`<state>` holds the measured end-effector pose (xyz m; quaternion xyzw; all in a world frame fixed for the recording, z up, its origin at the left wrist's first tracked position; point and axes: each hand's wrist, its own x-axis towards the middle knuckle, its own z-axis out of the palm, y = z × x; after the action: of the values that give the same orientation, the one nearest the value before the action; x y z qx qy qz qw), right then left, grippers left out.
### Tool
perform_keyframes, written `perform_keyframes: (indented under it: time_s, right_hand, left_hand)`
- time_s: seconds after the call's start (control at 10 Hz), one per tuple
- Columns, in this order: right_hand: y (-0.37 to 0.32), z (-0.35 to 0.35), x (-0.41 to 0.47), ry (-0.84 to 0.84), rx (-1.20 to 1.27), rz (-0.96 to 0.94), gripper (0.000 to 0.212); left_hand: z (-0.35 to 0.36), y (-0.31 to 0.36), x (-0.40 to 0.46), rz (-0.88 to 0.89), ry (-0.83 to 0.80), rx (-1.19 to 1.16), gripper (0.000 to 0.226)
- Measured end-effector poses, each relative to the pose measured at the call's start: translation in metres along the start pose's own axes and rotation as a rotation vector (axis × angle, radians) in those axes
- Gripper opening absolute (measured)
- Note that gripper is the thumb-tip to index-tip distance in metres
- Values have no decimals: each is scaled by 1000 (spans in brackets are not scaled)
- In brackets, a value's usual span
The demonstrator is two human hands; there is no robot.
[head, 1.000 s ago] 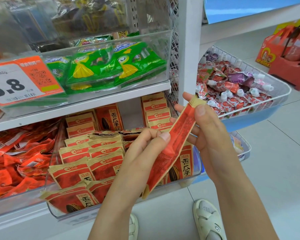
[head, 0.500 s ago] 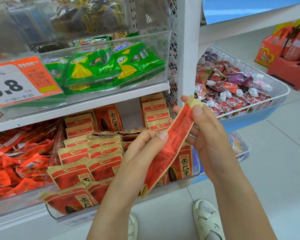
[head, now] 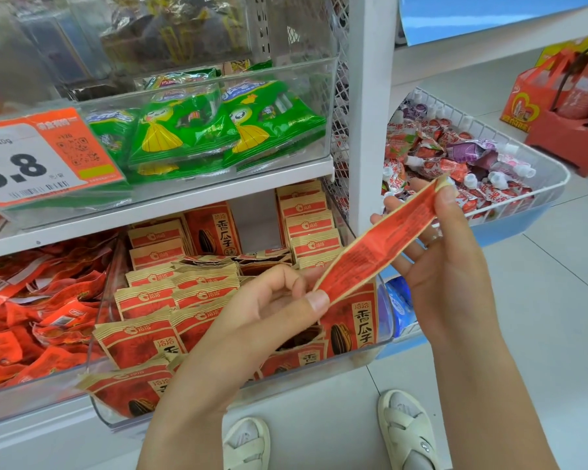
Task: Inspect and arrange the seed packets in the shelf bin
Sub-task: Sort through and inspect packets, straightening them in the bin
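- The person stood at the shelf holding one red seed packet [head: 377, 245] up in front of the clear shelf bin [head: 386, 320], edge-on to the view, its printed back turned toward them.
- The left hand [head: 272, 310] pinched the packet's lower end, thumb pressed against curled fingers.
- The right hand [head: 445, 266] pinched the upper end between thumb and forefinger, while its other fingers [head: 384, 221] lay straight and spread behind the packet.
- To my eye this was the inspecting step: the packet was out of the bin and being read, not yet put back.
- In the bin below, more packets [head: 143, 337] stood in rows, some leaning forward at the front, and a few lay flat across the middle.
- The next move, I judged, would call for slotting the held packet upright into a row, face forward, then straightening the leaning ones.
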<state>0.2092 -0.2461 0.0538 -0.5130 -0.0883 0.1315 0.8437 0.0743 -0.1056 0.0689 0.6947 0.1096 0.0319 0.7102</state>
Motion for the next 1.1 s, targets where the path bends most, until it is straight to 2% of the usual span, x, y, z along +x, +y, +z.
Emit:
perform_keyframes:
  time_s: [0.1, 0.2, 0.3, 0.4, 0.5, 0.6, 0.8, 0.9, 1.1]
  right_hand:
    - [-1, 2, -1, -76, -27, -16, 75]
    - [5, 3, -3, -282, -88, -9, 121]
    - [16, 15, -8, -432, -180, -11, 130]
    - [23, 21, -12, -481, -235, -58, 120]
    - [27, 18, -10, -485, -190, -49, 99]
    - [26, 16, -8, -508, -152, -24, 106]
    - [28, 18, -7, -496, -141, -14, 117]
    - [25, 18, -7, -507, -139, -13, 119]
    - [20, 15, -6, -536, -172, -16, 115]
  left_hand:
    - [0, -2, 3, 5, 62, -7, 62]
    - [2, -8, 7, 49, 160, -51, 32]
    - [8, -9, 9, 88, 205, -94, 20]
    - [12, -6, 8, 136, 205, -104, 27]
    - [11, -8, 9, 155, 188, -72, 31]
    - [6, -11, 8, 158, 183, -82, 38]
    - [2, -12, 8, 145, 204, -140, 26]
    - [2, -13, 9, 136, 210, -182, 37]
    - [3, -14, 10, 160, 194, -187, 21]
